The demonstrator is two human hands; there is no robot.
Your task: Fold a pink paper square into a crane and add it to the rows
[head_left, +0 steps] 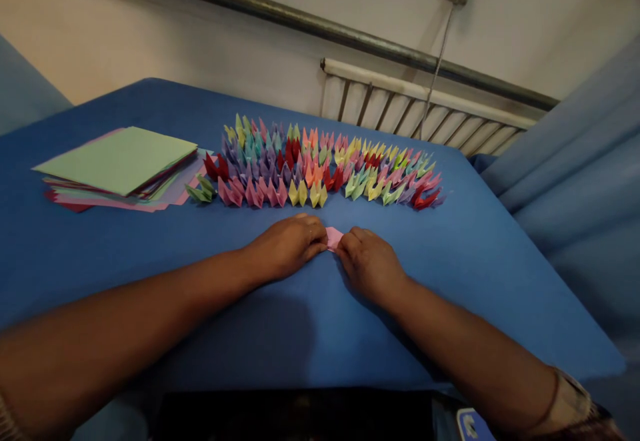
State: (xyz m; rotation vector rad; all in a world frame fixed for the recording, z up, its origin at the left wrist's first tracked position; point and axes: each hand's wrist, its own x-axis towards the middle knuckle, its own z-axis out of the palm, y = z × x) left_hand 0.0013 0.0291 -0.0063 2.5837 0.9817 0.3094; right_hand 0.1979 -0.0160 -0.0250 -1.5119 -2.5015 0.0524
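Observation:
Between my two hands is a small folded piece of pink paper point(334, 238), low over the blue table point(240, 334). My left hand point(290, 244) pinches its left side, thumb and fingers pressed together. On the right side, my right hand point(373, 261) grips the paper in the same closed way. The fingers cover both ends, so only the middle of the paper shows. Just beyond my hands stand rows of folded paper cranes point(305, 167) in pink, red, yellow, green, purple and blue.
A stack of coloured paper sheets point(120, 164), pale green on top, lies at the left. Behind the table are a white radiator point(400, 104) and a metal pipe point(280, 17) along the wall. A blue curtain point(575, 181) hangs on the right.

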